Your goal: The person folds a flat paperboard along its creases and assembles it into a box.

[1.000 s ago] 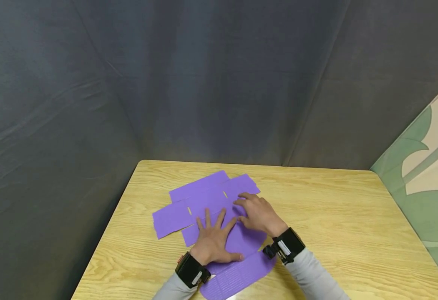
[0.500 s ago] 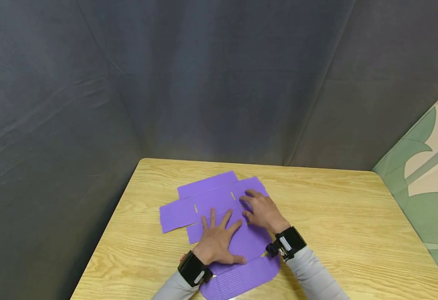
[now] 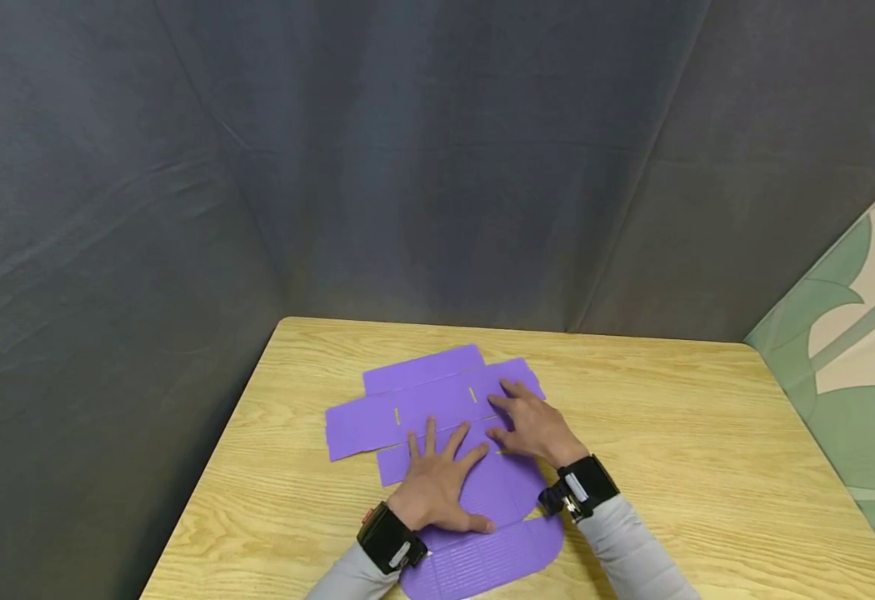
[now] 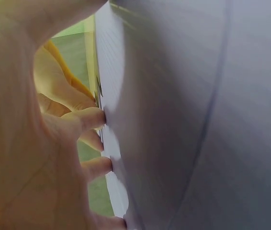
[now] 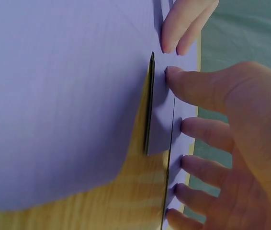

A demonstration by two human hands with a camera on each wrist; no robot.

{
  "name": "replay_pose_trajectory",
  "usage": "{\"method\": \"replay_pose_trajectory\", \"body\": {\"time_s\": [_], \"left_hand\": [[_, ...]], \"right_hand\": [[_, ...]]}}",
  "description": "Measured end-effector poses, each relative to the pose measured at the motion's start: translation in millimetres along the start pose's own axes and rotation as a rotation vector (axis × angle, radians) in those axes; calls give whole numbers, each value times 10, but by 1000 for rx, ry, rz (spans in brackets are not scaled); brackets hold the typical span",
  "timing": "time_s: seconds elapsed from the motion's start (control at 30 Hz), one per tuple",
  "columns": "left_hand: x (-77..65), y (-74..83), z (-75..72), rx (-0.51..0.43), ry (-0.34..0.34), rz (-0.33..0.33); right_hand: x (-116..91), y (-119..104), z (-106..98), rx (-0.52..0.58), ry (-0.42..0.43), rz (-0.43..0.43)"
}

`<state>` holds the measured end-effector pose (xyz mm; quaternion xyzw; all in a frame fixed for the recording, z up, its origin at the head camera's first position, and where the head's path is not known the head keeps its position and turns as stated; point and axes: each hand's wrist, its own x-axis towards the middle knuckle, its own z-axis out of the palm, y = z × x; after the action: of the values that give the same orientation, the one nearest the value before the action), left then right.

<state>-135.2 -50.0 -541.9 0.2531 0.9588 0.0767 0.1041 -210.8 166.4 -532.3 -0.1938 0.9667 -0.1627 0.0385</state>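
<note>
A purple corrugated box blank point(image 3: 437, 396) lies unfolded on the table, with narrow slots, crease lines and side flaps. My left hand point(image 3: 441, 487) rests on its middle panel, fingers spread wide and thumb pointing right. Just right of it, my right hand point(image 3: 535, 425) touches the right-hand part of the blank with its fingertips, fingers apart. In the right wrist view a narrow flap point(image 5: 160, 120) shows beside a cut, close to the thumb. The near rounded panel point(image 3: 497, 560) has ribbed lines. Seen from the left wrist, the left fingertips meet the purple surface point(image 4: 174, 120).
The wooden table point(image 3: 692, 450) extends to both sides of the blank. Behind it and on the left hangs a dark grey curtain point(image 3: 437, 167). A green and cream leaf-patterned cloth point(image 3: 857, 333) borders the right edge.
The blank has slid right and turned slightly clockwise, its far edge now more level. Both hands have shifted a little to the right with it, still resting on it.
</note>
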Motion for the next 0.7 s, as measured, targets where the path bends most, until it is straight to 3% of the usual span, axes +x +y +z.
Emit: {"method": "replay_pose_trajectory", "body": {"time_s": [0.33,0.7], "left_hand": [[30,5,31,39,-24,47],[45,38,-2,52,-38,87]], "right_hand": [[-133,11,-22,-75,-23,87],[-254,45,-22,-127,24,107]]}}
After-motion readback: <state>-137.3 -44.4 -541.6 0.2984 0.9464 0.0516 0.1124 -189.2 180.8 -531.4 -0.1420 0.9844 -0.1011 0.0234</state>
